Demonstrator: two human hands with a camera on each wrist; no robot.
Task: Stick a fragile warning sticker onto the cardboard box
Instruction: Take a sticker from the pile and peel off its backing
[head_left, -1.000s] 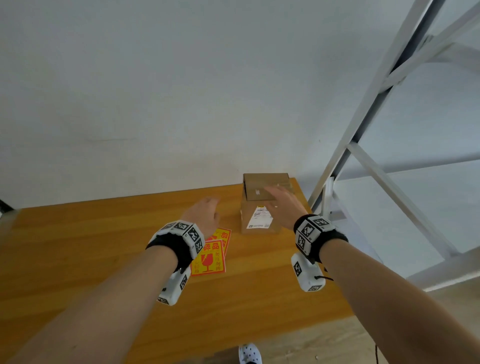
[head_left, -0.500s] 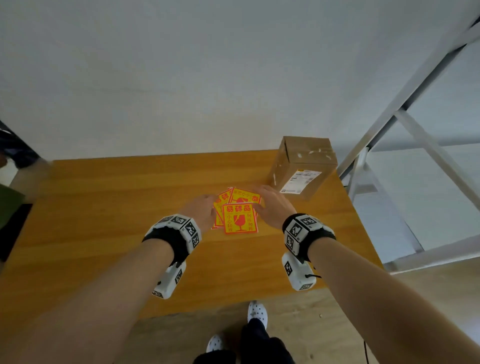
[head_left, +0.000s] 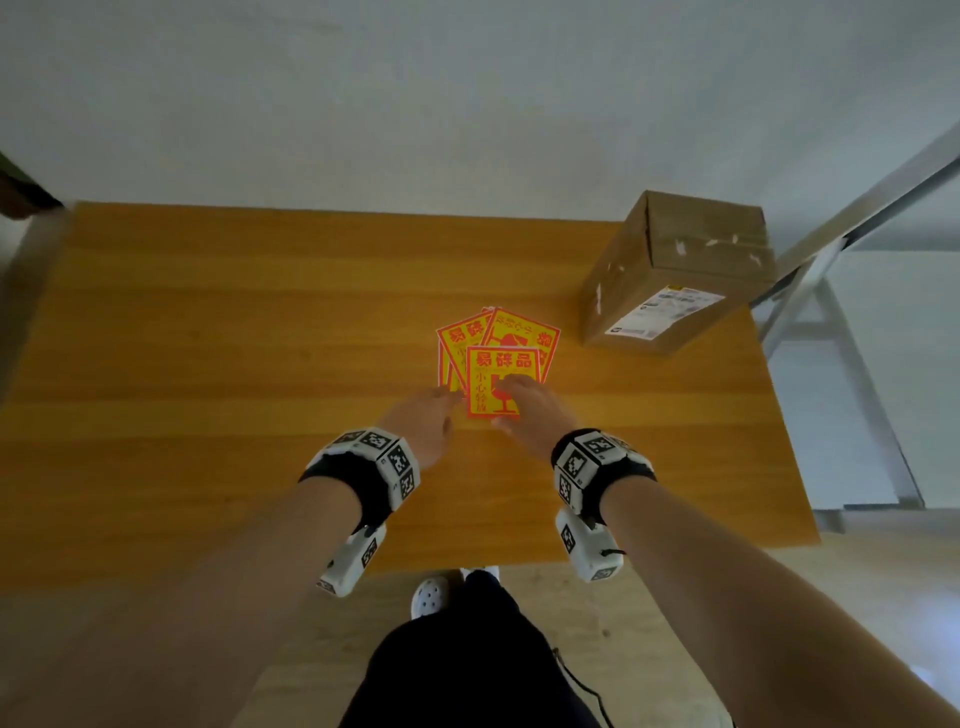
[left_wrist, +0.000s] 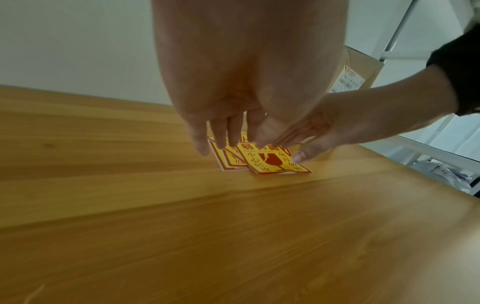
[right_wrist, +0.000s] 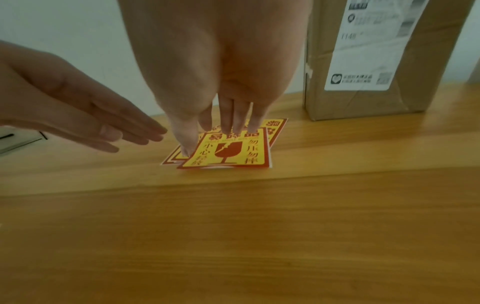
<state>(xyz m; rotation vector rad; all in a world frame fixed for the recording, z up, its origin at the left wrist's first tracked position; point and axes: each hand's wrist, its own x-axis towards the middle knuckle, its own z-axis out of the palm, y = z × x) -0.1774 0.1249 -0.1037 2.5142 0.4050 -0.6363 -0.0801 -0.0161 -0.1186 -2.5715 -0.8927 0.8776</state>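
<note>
Several yellow-and-red fragile stickers (head_left: 498, 358) lie fanned in a loose pile on the wooden table (head_left: 208, 364). The top sticker (right_wrist: 228, 153) shows a broken-glass symbol. My right hand (head_left: 514, 397) rests its straight fingertips (right_wrist: 230, 125) on the top sticker's far part, with the thumb at its left edge. My left hand (head_left: 434, 410) hovers flat just left of the pile with fingers (left_wrist: 221, 135) straight and holds nothing. The brown cardboard box (head_left: 675, 270) with a white shipping label (right_wrist: 376, 47) stands at the table's far right corner, untouched.
A white wall (head_left: 363, 104) runs behind the table. A white metal frame (head_left: 841, 291) stands just right of the box and the table's right edge. My legs and white shoes (head_left: 431, 595) are below the near edge.
My right hand left the box's top and came back to the sticker pile. My left hand moved in beside the pile. The head view tipped downward.
</note>
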